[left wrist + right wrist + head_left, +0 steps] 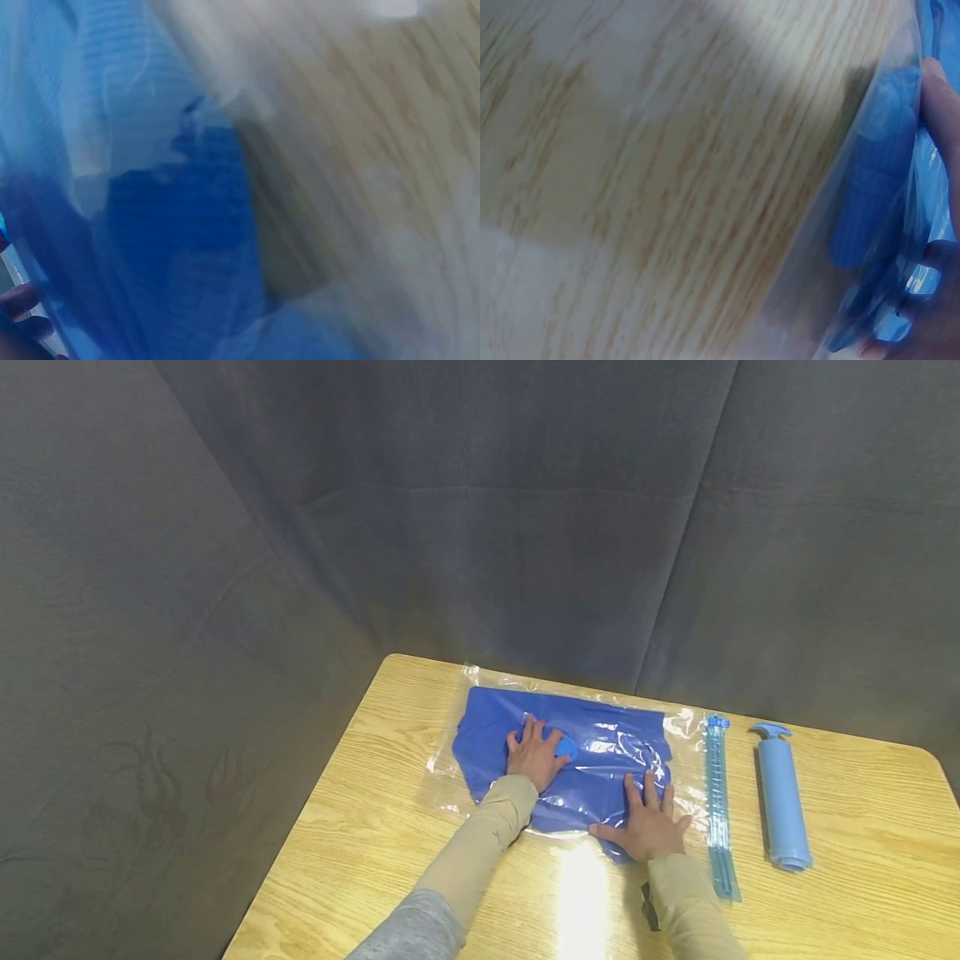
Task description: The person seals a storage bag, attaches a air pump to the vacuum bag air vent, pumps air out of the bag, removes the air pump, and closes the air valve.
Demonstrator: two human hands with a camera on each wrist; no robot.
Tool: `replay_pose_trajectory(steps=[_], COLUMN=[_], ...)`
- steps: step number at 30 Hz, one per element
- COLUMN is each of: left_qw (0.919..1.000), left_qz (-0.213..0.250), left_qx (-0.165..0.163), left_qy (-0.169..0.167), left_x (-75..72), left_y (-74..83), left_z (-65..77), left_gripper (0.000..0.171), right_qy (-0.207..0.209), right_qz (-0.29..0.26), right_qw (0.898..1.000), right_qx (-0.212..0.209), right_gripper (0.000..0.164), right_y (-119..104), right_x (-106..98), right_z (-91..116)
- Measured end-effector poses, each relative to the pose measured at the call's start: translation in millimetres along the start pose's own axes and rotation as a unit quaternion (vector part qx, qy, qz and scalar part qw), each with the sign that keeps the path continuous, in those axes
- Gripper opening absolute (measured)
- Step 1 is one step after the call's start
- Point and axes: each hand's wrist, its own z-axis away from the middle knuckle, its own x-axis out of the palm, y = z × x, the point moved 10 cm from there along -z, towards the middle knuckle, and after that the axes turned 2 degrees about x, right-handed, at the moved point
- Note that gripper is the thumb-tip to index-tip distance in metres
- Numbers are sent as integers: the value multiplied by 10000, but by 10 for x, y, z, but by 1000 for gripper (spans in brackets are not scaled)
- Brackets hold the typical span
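A clear plastic storage bag lies flat on the table with a blue folded cloth inside it. My left hand rests on the bag with fingers spread, beside a round light-blue valve cap. Whether those fingers touch the cap, I cannot tell. Nearer the zip end, my right hand presses on the bag with spread fingers, its thumb pointing left. Ribbed blue cloth shows through the plastic in the left wrist view. In the right wrist view, the right thumb lies against the bag's edge.
A teal zip strip with a blue slider runs along the bag's right end. To its right lies a light-blue hand pump. Grey curtains hang behind the wooden table and along its left.
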Motion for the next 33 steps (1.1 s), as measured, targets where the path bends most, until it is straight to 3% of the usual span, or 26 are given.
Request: replay_pose_trajectory(steps=[11, 17, 21, 26, 33], left_qw=[9999, 9997, 9994, 9985, 9994], left_qz=[128, 188, -86, -350, -104], left_qx=[-48, 128, 328, 336, 317], left_qy=[-5, 113, -24, -250, -102], left_x=[-1, 14, 73, 167, 135], left_y=[-7, -9, -23, -90, -100], left_z=[10, 43, 68, 97, 114], left_gripper=[45, 46, 50, 50, 49], right_qy=[40, 29, -14, -10, 37], right_qz=[14, 8, 11, 19, -7], right_qw=[10000, 10000, 10000, 10000, 10000], right_qx=[-18, -2, 17, 13, 1], right_gripper=[118, 118, 117, 117, 118], right_y=[-8, -2, -7, -14, 5], right_x=[-11, 0, 9, 4, 21], right_z=[-2, 1, 5, 10, 3])
